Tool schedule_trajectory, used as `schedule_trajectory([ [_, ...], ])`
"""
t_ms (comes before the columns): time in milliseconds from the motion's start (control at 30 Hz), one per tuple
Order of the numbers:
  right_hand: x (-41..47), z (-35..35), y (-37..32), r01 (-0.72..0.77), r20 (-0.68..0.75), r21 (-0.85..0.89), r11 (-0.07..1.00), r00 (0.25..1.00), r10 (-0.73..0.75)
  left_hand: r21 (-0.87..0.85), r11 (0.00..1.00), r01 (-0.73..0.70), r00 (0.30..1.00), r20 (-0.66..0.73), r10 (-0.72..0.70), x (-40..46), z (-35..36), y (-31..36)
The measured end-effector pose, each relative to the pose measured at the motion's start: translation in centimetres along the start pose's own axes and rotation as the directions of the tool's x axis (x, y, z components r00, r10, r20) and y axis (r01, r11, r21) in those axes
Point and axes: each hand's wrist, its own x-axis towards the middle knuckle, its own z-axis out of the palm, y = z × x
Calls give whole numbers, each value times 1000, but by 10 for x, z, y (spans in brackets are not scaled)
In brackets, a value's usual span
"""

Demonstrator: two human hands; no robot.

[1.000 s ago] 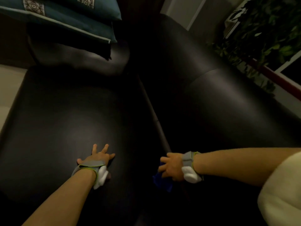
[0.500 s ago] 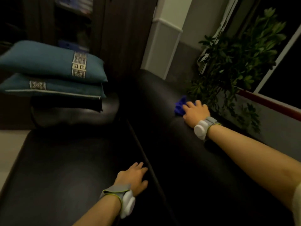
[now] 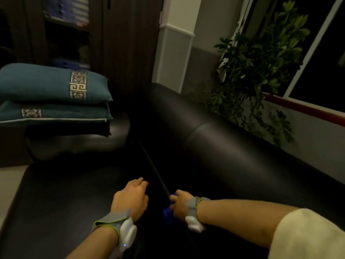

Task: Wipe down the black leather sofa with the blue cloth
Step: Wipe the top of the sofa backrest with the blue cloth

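Observation:
The black leather sofa (image 3: 224,150) fills most of the head view, its seat at the left and its rounded backrest at the right. My right hand (image 3: 180,204) presses the bunched blue cloth (image 3: 169,214) against the bottom of the backrest, just right of the seam with the seat. Most of the cloth is hidden under the hand. My left hand (image 3: 131,197) rests palm down on the seat cushion beside the seam, fingers together, holding nothing. Both wrists carry grey straps with white sensors.
Two teal cushions (image 3: 54,90) are stacked on the sofa's far armrest (image 3: 78,144). A leafy plant (image 3: 255,71) stands behind the backrest by a window. A dark cabinet (image 3: 112,43) and a pale pillar (image 3: 175,53) stand beyond.
My right hand has dragged the cloth from the top of the backrest down to its base near the seam. My left hand has shifted slightly on the seat.

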Motion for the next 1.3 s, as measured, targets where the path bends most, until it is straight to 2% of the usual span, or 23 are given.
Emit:
schedule_trajectory([
  [100,-28,1,48,-236,-208,164,958,941,268,26,999,-43,999,2,43,5,-6,2],
  [167,-58,0,94,-372,-317,285,883,833,453,12,996,-87,996,-26,88,15,-18,13],
  [233,-97,3,139,-503,-316,411,760,704,637,-44,990,-132,989,-70,129,25,-35,31],
  [267,-118,10,159,-582,-246,470,664,636,731,-74,985,-157,984,-100,149,30,-44,42],
  [333,-159,34,194,-688,-6,602,405,503,864,-109,972,-207,969,-160,188,37,-59,62],
  [367,-175,50,203,-679,134,686,263,473,871,-111,967,-230,962,-179,209,38,-66,71],
  [400,-187,63,204,-647,243,747,153,480,843,-103,962,-253,954,-191,230,40,-72,79],
  [433,-194,73,199,-612,275,784,103,491,826,-92,958,-273,947,-199,251,41,-77,85],
  [467,-198,72,188,-598,252,793,119,500,829,-90,954,-286,942,-210,263,44,-80,91],
  [500,-198,67,175,-606,177,770,201,506,844,-90,952,-293,939,-217,268,48,-82,95],
  [567,-199,49,137,-551,-138,684,478,545,827,-88,950,-299,938,-211,276,58,-83,105],
  [633,-202,26,90,-359,-380,581,730,673,634,-87,951,-298,944,-178,280,69,-80,113],
  [700,-200,22,60,-241,-408,511,825,777,480,-64,947,-316,943,-136,305,81,-72,124],
  [767,-196,20,74,-206,-386,517,831,810,441,-11,930,-368,925,-109,365,88,-68,130],
  [833,-196,38,113,-287,-333,597,749,760,557,47,903,-428,899,-86,430,96,-63,141],
  [900,-207,71,157,-445,-182,702,556,643,744,56,883,-466,878,-97,469,106,-63,150],
  [933,-216,89,173,-490,-55,761,424,603,796,50,873,-484,867,-104,487,111,-64,155],
  [1000,-229,119,186,-494,153,851,179,559,815,29,865,-501,857,-122,501,123,-68,169],
  [1067,-232,128,185,-514,234,853,87,527,817,-33,881,-472,878,-107,467,136,-72,183],
  [1133,-228,113,179,-556,230,825,101,494,839,-109,896,-431,902,-34,430,147,-73,190],
  [1167,-223,101,175,-560,175,812,162,500,848,-135,898,-420,906,-7,423,150,-70,190],
  [1267,-204,64,152,-397,-158,771,497,637,754,-148,894,-423,905,-16,426,154,-56,180],
  [1300,-199,57,145,-335,-227,757,560,670,707,-137,895,-425,904,-20,427,155,-53,177],
])
